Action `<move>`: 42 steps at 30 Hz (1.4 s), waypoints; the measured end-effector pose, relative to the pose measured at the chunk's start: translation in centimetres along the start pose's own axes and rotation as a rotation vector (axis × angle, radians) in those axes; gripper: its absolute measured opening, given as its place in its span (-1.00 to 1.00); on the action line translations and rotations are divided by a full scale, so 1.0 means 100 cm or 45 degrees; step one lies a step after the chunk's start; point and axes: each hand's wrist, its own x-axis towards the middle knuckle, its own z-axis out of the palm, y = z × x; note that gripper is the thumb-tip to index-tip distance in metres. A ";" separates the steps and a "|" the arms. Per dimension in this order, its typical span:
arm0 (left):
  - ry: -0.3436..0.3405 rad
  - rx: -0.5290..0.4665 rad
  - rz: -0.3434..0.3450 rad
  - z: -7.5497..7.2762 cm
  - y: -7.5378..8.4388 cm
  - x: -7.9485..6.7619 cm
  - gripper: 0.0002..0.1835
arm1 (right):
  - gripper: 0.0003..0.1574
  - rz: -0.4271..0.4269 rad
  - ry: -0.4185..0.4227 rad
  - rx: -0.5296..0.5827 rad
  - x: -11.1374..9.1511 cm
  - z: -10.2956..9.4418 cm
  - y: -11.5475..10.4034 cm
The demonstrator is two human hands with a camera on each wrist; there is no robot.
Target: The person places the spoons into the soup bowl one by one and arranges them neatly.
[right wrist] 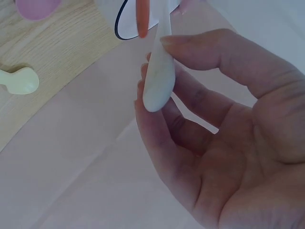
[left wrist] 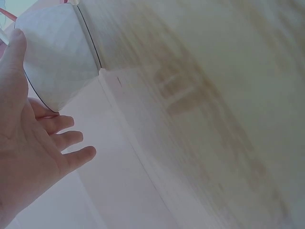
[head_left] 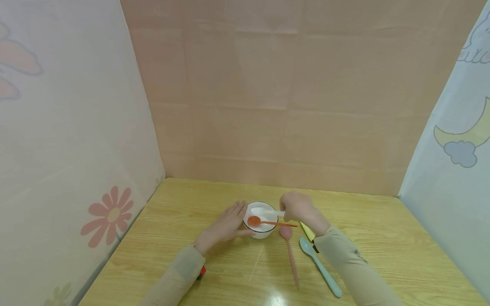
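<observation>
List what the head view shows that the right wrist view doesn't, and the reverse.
Only the head view: the pink flower drawing and the crescent moon drawing on the side walls, the left sleeve, and a small red-and-black item beside it.

Only the right wrist view: the palm side of the right hand and the rounded handle end of the white utensil.

Both: that hand gripping that utensil, the dark-rimmed white bowl, and the orange spoon, its handle crossing the rim.

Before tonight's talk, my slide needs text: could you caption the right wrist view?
A right hand grips a white handle; beyond, an orange handle juts from a dark-rimmed white bowl.
</observation>
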 end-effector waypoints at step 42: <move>-0.015 0.035 -0.021 0.000 0.001 0.001 0.06 | -0.73 -0.002 -0.051 -0.024 0.006 0.011 -0.009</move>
